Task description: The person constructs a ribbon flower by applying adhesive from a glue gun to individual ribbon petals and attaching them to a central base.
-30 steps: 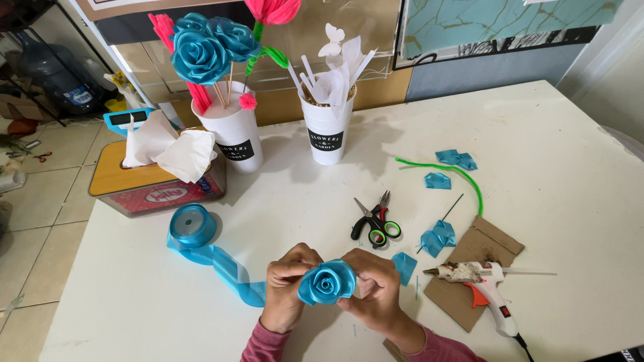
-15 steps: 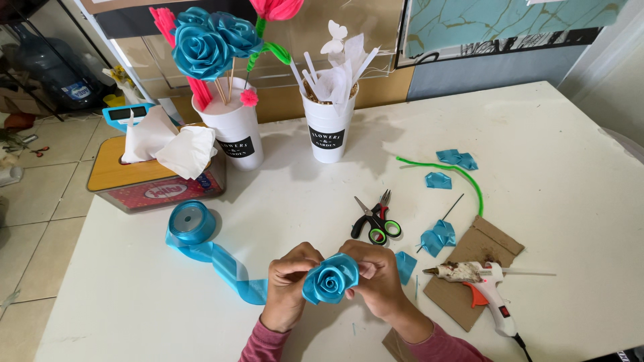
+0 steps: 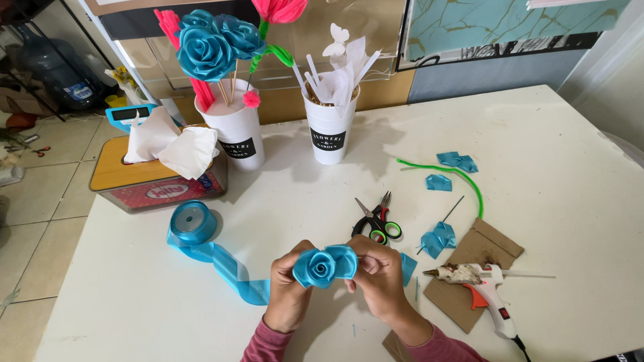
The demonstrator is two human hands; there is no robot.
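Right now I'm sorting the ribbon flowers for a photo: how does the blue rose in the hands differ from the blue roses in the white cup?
The blue rose in the hands has no stick showing, gripped by the left hand and right hand; the blue roses in the white cup stand upright on wooden sticks. The held rose lies low over the table; the cup roses rise above the white cup, beside pink flowers. Both are spirals of shiny blue ribbon.

Tissue box (image 3: 157, 184): rectangular, red sides with a small oval label, tan wooden lid, white tissue rising from it, at the table's left edge. Two white cups, each with a black rectangular label: left cup (image 3: 238, 137) beside the box, right cup (image 3: 329, 127) at centre back. Water bottle (image 3: 64, 77): blue label, on the floor, far left.
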